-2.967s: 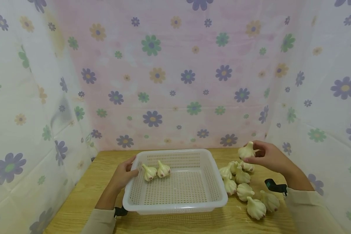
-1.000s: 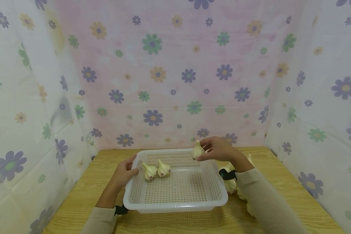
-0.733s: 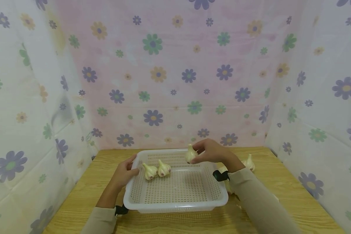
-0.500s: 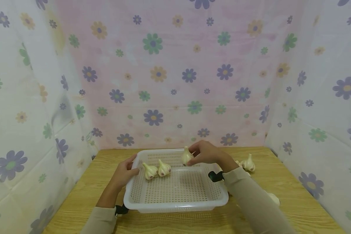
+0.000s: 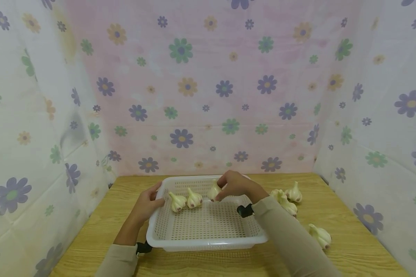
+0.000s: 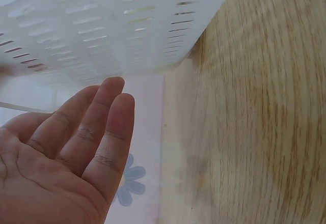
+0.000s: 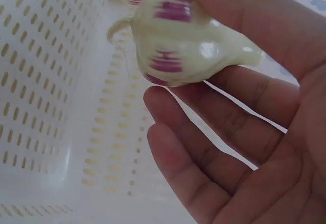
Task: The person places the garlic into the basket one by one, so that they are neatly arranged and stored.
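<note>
In the lower centre, the right hand (image 5: 236,184) pinched a purple-marked garlic bulb (image 7: 196,43); the left hand (image 5: 146,206) gripped the basket (image 5: 208,244), lower left.

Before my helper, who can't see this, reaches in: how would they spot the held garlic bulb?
On the wooden table, find the white slotted basket. Toward its left, two garlic bulbs sit side by side. The target bulb is to their right, pinched by the right hand; neither neighbour is held.
</note>
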`<control>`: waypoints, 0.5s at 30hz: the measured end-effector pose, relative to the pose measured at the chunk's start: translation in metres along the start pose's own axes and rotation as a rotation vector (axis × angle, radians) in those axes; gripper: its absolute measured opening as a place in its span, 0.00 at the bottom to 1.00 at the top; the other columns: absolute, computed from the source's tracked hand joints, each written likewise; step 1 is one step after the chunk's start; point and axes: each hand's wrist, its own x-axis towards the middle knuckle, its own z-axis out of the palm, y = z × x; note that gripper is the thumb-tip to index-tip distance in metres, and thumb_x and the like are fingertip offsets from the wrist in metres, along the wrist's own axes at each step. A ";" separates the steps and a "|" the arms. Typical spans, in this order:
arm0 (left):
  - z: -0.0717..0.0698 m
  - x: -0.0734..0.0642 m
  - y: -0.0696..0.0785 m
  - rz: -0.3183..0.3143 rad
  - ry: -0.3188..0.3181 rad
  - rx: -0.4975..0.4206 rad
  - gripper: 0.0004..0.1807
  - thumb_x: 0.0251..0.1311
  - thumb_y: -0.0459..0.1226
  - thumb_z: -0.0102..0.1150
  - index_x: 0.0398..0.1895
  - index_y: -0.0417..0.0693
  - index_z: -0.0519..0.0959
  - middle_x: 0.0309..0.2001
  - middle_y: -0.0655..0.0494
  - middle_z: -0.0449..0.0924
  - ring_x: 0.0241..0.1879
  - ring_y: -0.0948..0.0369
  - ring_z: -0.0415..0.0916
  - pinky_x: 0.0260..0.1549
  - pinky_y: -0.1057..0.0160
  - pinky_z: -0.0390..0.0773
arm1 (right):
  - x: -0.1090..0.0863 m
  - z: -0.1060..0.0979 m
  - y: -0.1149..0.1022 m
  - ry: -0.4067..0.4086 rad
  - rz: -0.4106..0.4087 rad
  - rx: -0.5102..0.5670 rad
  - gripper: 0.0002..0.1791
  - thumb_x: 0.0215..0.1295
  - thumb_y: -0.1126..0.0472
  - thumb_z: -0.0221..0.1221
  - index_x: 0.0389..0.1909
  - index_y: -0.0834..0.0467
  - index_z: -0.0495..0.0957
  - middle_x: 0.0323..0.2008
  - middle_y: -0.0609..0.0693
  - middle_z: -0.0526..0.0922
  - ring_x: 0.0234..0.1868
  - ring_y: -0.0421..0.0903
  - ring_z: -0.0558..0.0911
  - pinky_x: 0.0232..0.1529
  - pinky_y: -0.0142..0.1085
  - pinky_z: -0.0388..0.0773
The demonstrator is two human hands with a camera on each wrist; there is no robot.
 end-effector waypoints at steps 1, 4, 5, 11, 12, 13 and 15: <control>0.000 0.000 0.000 0.003 -0.004 0.000 0.44 0.63 0.28 0.59 0.83 0.44 0.55 0.63 0.29 0.77 0.44 0.43 0.88 0.35 0.51 0.90 | 0.001 0.001 0.000 0.000 0.006 -0.008 0.11 0.53 0.52 0.78 0.36 0.48 0.90 0.39 0.39 0.90 0.44 0.40 0.84 0.48 0.40 0.82; 0.000 0.000 0.000 0.007 -0.008 -0.004 0.44 0.63 0.27 0.59 0.83 0.44 0.54 0.63 0.28 0.77 0.45 0.42 0.88 0.35 0.51 0.90 | 0.003 0.003 -0.001 -0.006 0.012 -0.009 0.12 0.52 0.54 0.78 0.38 0.50 0.91 0.39 0.41 0.91 0.45 0.41 0.85 0.52 0.44 0.82; 0.000 0.000 -0.001 0.006 -0.009 -0.005 0.44 0.63 0.28 0.58 0.83 0.44 0.54 0.63 0.28 0.77 0.45 0.42 0.88 0.36 0.51 0.90 | 0.004 0.004 -0.002 -0.011 0.012 -0.006 0.12 0.52 0.55 0.78 0.38 0.51 0.91 0.38 0.42 0.91 0.44 0.42 0.85 0.52 0.44 0.82; 0.000 0.000 -0.001 0.002 -0.011 -0.004 0.44 0.63 0.28 0.59 0.83 0.46 0.55 0.63 0.29 0.77 0.44 0.42 0.88 0.36 0.51 0.90 | 0.008 0.009 -0.002 -0.020 0.021 -0.043 0.09 0.53 0.57 0.78 0.34 0.53 0.91 0.30 0.42 0.89 0.31 0.38 0.80 0.42 0.36 0.80; 0.000 0.000 -0.001 0.003 -0.009 -0.004 0.44 0.63 0.28 0.59 0.83 0.46 0.55 0.63 0.29 0.77 0.44 0.42 0.88 0.35 0.51 0.90 | 0.009 0.010 -0.001 -0.020 0.018 -0.056 0.08 0.52 0.58 0.78 0.32 0.53 0.90 0.27 0.40 0.87 0.28 0.38 0.78 0.37 0.34 0.78; 0.000 0.000 -0.001 0.003 -0.009 -0.006 0.44 0.63 0.28 0.59 0.83 0.46 0.55 0.63 0.29 0.77 0.44 0.42 0.88 0.35 0.51 0.90 | 0.010 0.011 -0.001 -0.021 0.012 -0.074 0.07 0.53 0.58 0.78 0.28 0.54 0.88 0.23 0.39 0.84 0.25 0.38 0.73 0.32 0.33 0.74; 0.000 0.000 -0.001 0.001 -0.008 -0.008 0.44 0.63 0.27 0.59 0.83 0.46 0.55 0.63 0.29 0.78 0.43 0.43 0.88 0.35 0.51 0.90 | 0.012 0.013 0.001 -0.029 0.008 -0.104 0.13 0.53 0.59 0.78 0.22 0.55 0.82 0.17 0.39 0.74 0.21 0.38 0.65 0.26 0.31 0.65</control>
